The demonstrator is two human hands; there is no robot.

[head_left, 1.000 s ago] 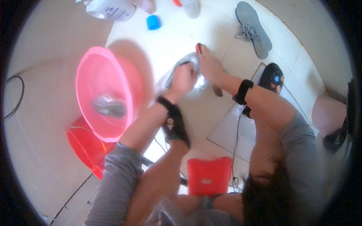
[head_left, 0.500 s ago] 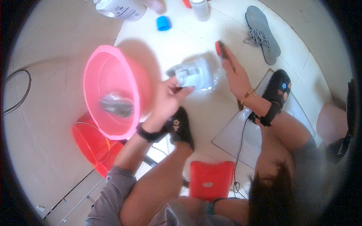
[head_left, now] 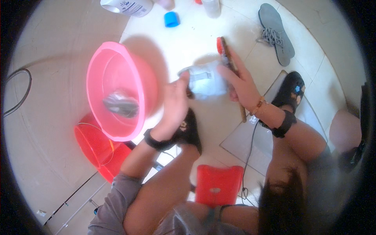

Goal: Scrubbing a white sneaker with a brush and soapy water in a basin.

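Floor (head_left: 184, 43) of white tiles, seen from above, with a seated person's two bare hands working over it. The left hand (head_left: 174, 103) pinches the left edge of a pale, blue-white, shoe-like item (head_left: 207, 80), which is blurred and sits in front of the person, between the two hands. The right hand (head_left: 243, 84) is closed around a brush (head_left: 226, 55) with a red part at its far end; its handle sticks out below the palm. The right thumb lies against the item's right edge, seemingly touching it.

To the left, a pink basin (head_left: 150, 86) holds a dark grey item (head_left: 120, 105), and a red bucket (head_left: 92, 145) shows just below it. Beyond the hands are a blue cap (head_left: 171, 19), a white bottle (head_left: 127, 6) and a translucent cup (head_left: 212, 8). Grey insoles (head_left: 284, 47) with grey laces (head_left: 271, 36) on them lie at upper right. A red stool (head_left: 218, 184) is near the lower edge.
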